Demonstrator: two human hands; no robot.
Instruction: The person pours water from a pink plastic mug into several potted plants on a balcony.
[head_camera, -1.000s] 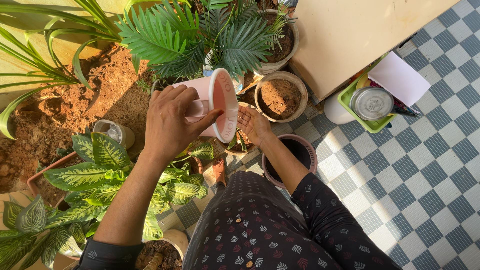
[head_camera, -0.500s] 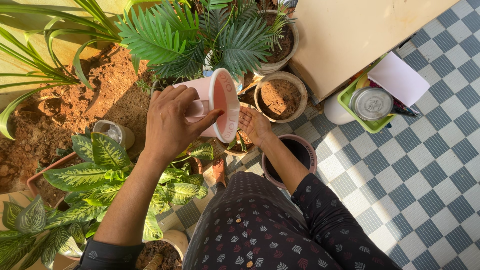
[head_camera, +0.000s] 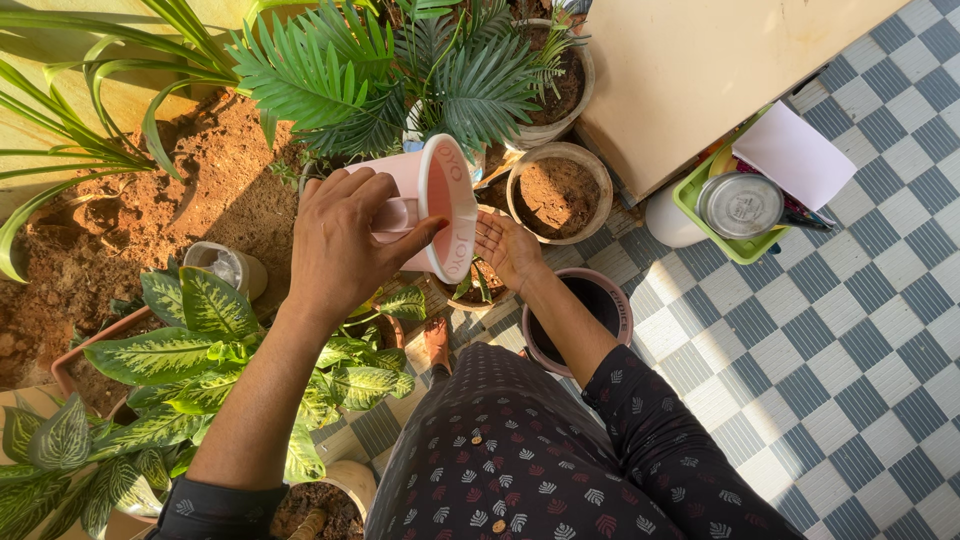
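I see the left hand wrapped around the handle of a pink jug, its fingers curled shut over the top and the thumb pressed against the side near the rim. The jug is tipped on its side, mouth facing right, held up above a small potted plant. The right hand sits just beside the jug's mouth and slightly below it, palm up and cupped, fingers spread open and holding nothing that I can make out. Whether anything is coming out of the jug, I cannot tell.

Taking the jug as my mark: just behind it stands a palm plant whose fronds crowd close to the jug's far side. To the right of the jug, beyond the open hand, is a round pot of bare soil, and farther back another pot with a thin plant. Below and right of the jug, under the right forearm, stands a dark empty pot on the checked floor. Left of the jug lies a patch of loose red earth with a small clear container lying in it. Below and left of the jug, spotted broad leaves press up against the left forearm. Well to the right, a green tray holds a round metal lid and a white sheet, beside a pale board.
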